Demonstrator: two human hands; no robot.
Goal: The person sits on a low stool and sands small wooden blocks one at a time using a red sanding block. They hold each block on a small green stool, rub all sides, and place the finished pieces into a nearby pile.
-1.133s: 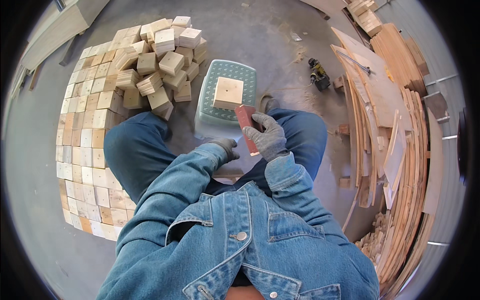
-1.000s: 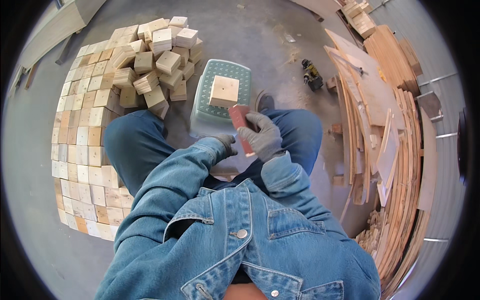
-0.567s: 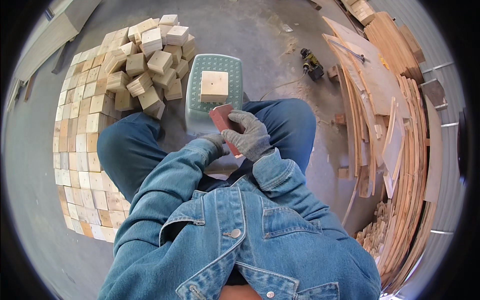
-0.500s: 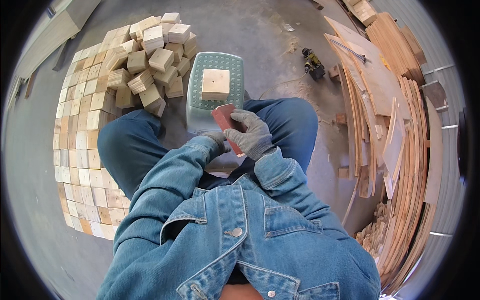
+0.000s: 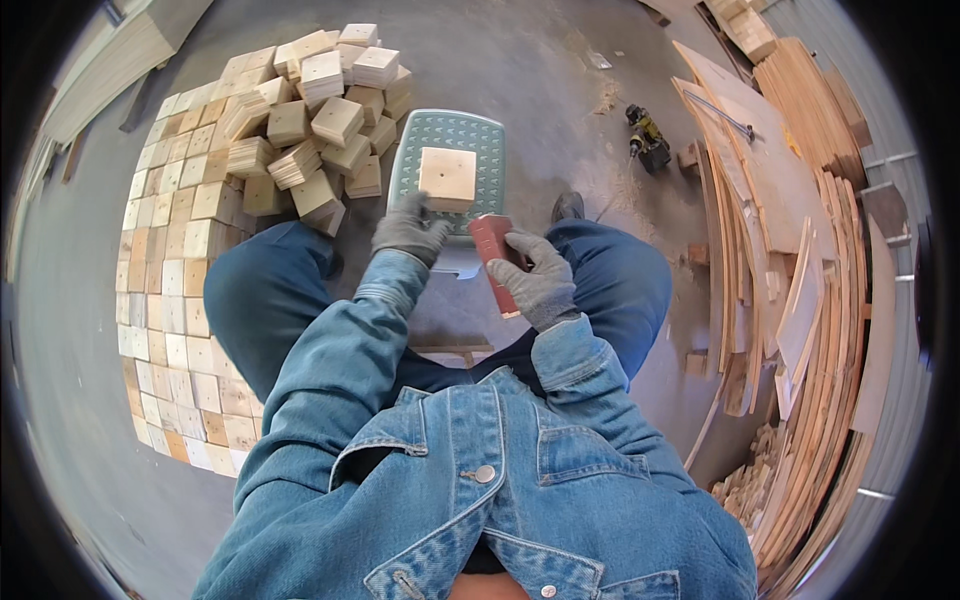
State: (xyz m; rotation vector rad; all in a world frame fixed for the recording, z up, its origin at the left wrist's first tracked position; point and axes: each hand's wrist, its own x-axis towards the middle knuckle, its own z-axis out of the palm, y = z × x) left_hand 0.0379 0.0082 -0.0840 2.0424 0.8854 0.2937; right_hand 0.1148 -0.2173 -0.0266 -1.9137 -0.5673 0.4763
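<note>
In front of me stands a green plastic step stool (image 5: 488,140) with a studded top. A square, pale wooden block (image 5: 447,177) with a small dark hole in its upper face lies on it. My right hand (image 5: 541,280), in a grey glove, grips a reddish-brown sanding block (image 5: 492,262) between thumb and fingers, just right of the stool's near edge. My left hand (image 5: 410,232), gloved too, is at the stool's near left corner, close below the wooden block. Its fingers are loosely bent and apart, with nothing seen in them; the palm is hidden.
Rows of wooden blocks (image 5: 170,290) cover the floor to the left, with a loose heap of blocks (image 5: 320,125) at their far end. A yellow-and-black cordless drill (image 5: 648,140) lies beyond my right knee. Boards and plywood sheets (image 5: 800,230) are stacked along the right.
My left hand has left the sanding block and moved up and left toward the wooden block. My right hand has shifted slightly right with the sanding block still gripped.
</note>
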